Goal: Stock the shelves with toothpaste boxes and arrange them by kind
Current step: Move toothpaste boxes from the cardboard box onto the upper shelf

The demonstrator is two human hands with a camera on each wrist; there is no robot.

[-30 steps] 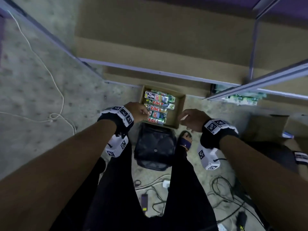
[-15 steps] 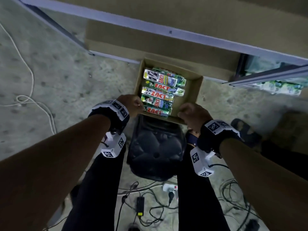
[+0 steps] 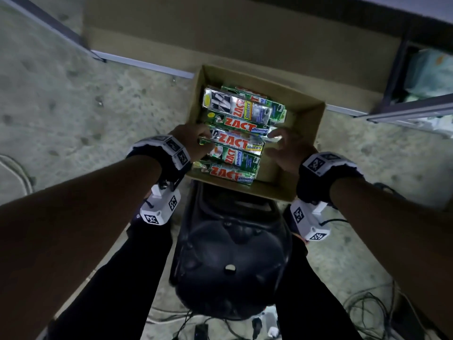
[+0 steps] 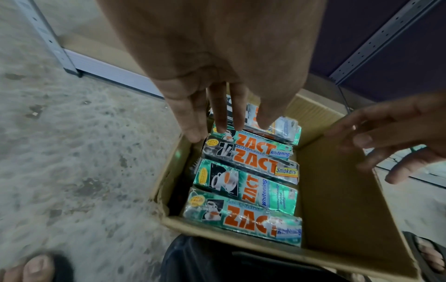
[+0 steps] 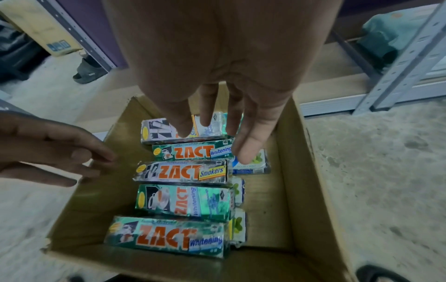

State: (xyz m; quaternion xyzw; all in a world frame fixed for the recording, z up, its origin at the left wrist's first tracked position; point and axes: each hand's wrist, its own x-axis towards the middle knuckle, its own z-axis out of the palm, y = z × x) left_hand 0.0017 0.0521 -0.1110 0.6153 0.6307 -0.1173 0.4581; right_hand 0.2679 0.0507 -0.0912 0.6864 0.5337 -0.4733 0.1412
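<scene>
An open cardboard box (image 3: 316, 133) sits on the floor holding several toothpaste boxes in a row. Green Zact Whitening boxes (image 3: 235, 123) alternate with silver Zact Smokers boxes (image 3: 235, 144). My left hand (image 3: 196, 143) reaches over the box's left side with straight fingers (image 4: 193, 129) above the row, holding nothing. My right hand (image 3: 282, 146) hovers over the right side with fingers (image 5: 246, 152) extended above a small white Double Mint box (image 5: 251, 164). In the right wrist view a Smokers box (image 5: 181, 171) lies mid-row, untouched.
A black rounded object (image 3: 232, 261) stands between my legs against the box's near rim. The lowest shelf board (image 3: 220, 40) with its metal rail (image 3: 142, 65) is just behind the box. Green packs lie on a shelf at right (image 3: 431, 77). Cables (image 3: 367, 305) litter the floor.
Both hands have moved forward from the box's near rim to above the toothpaste boxes, and their fingers have straightened. The view has closed in on the box.
</scene>
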